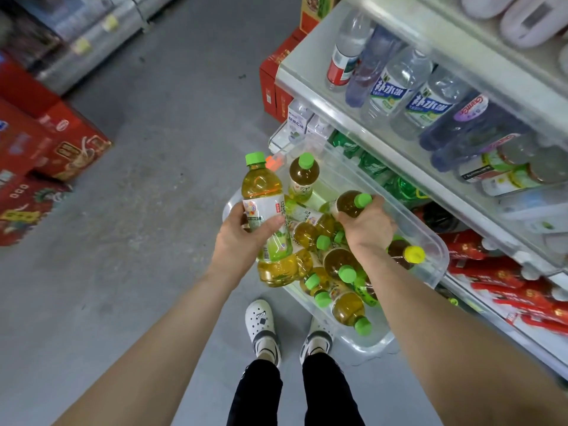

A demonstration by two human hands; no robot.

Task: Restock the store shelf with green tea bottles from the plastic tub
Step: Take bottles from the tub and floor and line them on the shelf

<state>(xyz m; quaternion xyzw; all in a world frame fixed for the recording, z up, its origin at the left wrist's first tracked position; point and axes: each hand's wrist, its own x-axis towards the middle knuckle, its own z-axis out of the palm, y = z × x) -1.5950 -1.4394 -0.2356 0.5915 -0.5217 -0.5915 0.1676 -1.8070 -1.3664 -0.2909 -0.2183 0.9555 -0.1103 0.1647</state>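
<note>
Left hand (242,238): fingers curled round the label band of a tea bottle (261,186), thumb across its front; firm hold.
Left bottle: rises above the fingers, green cap up, leaning slightly; its base hangs below the palm, over the tub's near-left edge.
Right hand (365,226): fingers closed over the shoulder of a second bottle (349,204), gripped from above.
Second bottle: tilted, its green cap sticking out just past the fingers, toward the shelf; whether its base is clear of the pile cannot be told.
Tub (376,344): clear plastic, on the floor directly under both hands, against the shelf foot.
Loose bottles (347,309): heaped on their sides beneath and behind the right fingers; one upright bottle (302,176) stands beyond the fingers of both hands; one yellow-capped bottle (413,255) lies to the right of the right wrist.
Shelf (304,53): right of the right fingers, well above them; water bottles (396,87) on it.
Red cartons (61,139): far left of the left fingers.
</note>
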